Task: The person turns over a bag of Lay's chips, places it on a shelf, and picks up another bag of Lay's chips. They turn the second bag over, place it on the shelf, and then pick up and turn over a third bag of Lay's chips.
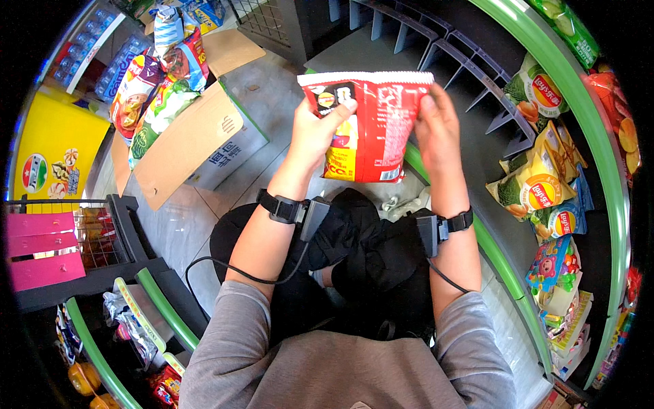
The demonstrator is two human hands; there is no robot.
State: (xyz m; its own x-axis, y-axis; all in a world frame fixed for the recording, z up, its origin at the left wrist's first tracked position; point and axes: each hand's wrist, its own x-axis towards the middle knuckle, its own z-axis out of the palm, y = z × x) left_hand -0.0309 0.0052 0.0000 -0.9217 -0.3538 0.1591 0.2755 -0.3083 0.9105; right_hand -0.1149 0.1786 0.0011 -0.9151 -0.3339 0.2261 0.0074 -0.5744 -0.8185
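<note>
A red Lay's chip bag point(375, 130) is held up in front of me, its printed text and barcode facing the camera. My left hand point(322, 125) grips its left side, thumb over the front. At the upper right edge, my right hand point(437, 122) has its thumb in front; its other fingers are partly hidden and slightly blurred. Beyond the bag, to the right, a dark grey shelf point(352, 51) carries low plastic dividers point(460, 59). An open cardboard box point(186, 143) of chip bags point(163, 110) stands on the floor to the left.
Green-edged shelving point(608, 204) curves along the right, with yellow Lay's bags point(539, 186) and small packaged sweets point(557, 266). A yellow cabinet point(61, 138) and bottled drinks point(122, 66) are at left. Another green-edged shelf point(92, 337) is at lower left. Cables hang from my wrist devices point(314, 217).
</note>
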